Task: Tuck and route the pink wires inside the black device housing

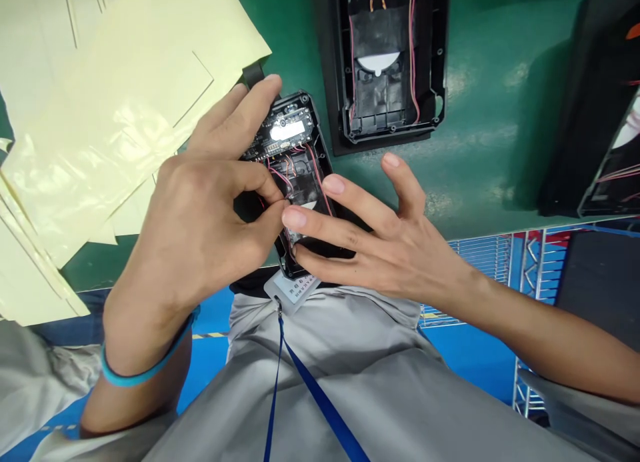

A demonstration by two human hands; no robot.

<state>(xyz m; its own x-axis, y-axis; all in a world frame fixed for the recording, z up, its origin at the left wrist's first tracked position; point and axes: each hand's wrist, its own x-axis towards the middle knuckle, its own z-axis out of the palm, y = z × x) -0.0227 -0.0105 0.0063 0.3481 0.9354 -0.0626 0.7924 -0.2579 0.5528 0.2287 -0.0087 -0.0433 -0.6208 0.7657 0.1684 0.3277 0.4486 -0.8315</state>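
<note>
A small black plastic housing lies tilted at the table's near edge, its inside facing up. Across its far end sits a circuit board, with thin pink wires running from it. My left hand reaches over the housing's left side. Its thumb and index finger are pinched together beside the wires; what lies between the tips is hidden. My right hand has its fingers spread, with index finger and thumb reaching into the lower part of the housing, close to the left fingertips. The inside below them is partly covered.
A larger black housing with wires lies beyond, on the green table. Another dark unit is at the right edge. Pale yellow sheets spread over the left. A badge on a blue lanyard hangs at the table edge.
</note>
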